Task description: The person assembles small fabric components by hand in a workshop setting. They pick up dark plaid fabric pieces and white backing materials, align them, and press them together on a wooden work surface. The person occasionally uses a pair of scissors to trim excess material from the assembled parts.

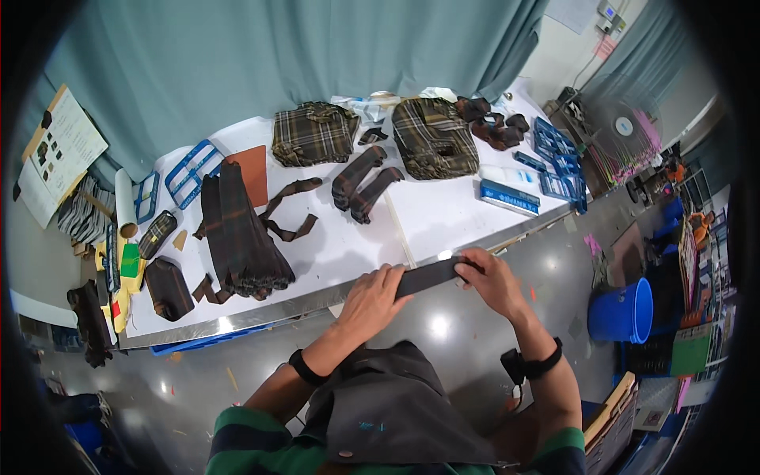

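Note:
A dark brown fabric strip point(428, 277) is stretched between my hands, just off the front edge of the white-topped table point(332, 229). My left hand point(369, 302) is closed on its left end. My right hand point(494, 285) pinches the right end between thumb and fingers. On the table to the left lies a big bundle of dark plaid fabric pieces point(241, 229), with a loose curled plaid strip point(297, 226) beside it. Beyond my hands are two small stacks of plaid pieces point(360, 178) point(376, 196).
Two folded plaid stacks point(315, 133) point(434, 136) stand at the back by the curtain point(317, 55). Blue plastic frames point(558, 154) and a blue box point(509, 196) lie right. Smaller plaid bundles point(169, 289) sit left. A blue bucket point(620, 311) and a fan point(624, 127) stand off the table.

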`<state>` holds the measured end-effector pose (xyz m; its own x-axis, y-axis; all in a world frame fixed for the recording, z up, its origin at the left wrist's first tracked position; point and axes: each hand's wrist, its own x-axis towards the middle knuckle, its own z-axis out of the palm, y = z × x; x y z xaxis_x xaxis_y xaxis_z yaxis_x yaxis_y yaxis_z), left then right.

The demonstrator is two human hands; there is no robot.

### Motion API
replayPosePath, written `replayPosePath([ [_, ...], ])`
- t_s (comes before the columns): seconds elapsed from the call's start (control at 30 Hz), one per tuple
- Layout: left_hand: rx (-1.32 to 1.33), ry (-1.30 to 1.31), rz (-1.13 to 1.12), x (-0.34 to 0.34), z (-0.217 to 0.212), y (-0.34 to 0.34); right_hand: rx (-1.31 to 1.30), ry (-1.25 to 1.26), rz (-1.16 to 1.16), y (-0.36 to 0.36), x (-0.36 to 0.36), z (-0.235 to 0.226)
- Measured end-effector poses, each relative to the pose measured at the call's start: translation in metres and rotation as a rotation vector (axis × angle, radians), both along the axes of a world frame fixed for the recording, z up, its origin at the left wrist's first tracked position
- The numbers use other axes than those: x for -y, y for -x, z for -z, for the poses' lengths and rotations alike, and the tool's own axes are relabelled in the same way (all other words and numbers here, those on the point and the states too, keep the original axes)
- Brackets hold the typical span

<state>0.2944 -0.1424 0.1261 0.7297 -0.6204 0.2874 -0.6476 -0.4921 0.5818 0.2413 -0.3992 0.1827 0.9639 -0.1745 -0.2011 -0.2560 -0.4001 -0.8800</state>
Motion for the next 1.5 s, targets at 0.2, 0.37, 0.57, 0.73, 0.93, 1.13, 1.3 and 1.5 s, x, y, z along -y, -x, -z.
replayPosePath([
  [0.2,-0.038,-0.052,-0.252,0.012,0.04,-0.084,0.063,0.06,-0.11,-0.141,0.011,0.058],
  [0.37,0.053,-0.174,-0.482,0.042,0.088,-0.15,0.394,0.385,-0.247,-0.246,0.023,0.122],
  [0.57,-0.091,-0.283,-0.626,0.066,0.119,-0.196,0.444,0.571,-0.321,-0.313,0.014,0.165],
  [0.73,-0.211,-0.351,-0.673,0.084,0.139,-0.203,0.385,0.7,-0.403,-0.333,0.012,0.183],
  [0.93,-0.11,-0.479,-0.696,0.095,0.151,-0.205,0.517,0.92,-0.594,-0.333,0.012,0.168],
  [1.13,-0.127,-0.549,-0.684,0.1,0.15,-0.211,0.588,1.027,-0.984,-0.34,0.012,0.169],
  [1.3,-0.273,-0.536,-0.722,0.106,0.147,-0.208,0.671,1.068,-1.066,-0.348,0.005,0.176],
  [1.5,-0.277,-0.5,-0.735,0.108,0.155,-0.203,0.568,0.998,-1.212,-0.359,0.013,0.192],
])
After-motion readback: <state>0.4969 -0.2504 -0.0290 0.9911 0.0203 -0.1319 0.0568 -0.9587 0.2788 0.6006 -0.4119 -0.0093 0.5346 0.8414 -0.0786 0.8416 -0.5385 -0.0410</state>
